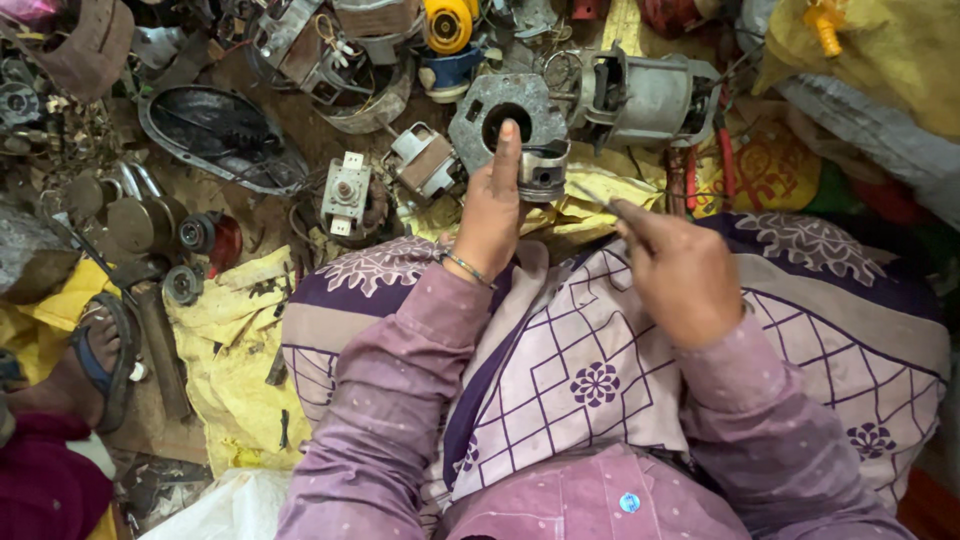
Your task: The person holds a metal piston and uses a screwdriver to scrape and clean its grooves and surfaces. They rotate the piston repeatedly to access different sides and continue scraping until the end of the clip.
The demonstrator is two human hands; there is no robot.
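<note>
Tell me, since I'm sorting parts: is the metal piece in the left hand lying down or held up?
Held up: the left hand grips the grey metal piece above the lap.

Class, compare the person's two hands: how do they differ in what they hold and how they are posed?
The left hand holds a round grey metal part, forefinger pointing straight up; the right hand pinches a thin metal tool aimed at that part. The left hand reaches further forward over the floor parts; the right hand sits nearer, above the patterned cloth. Both wear pink sleeves.
</note>
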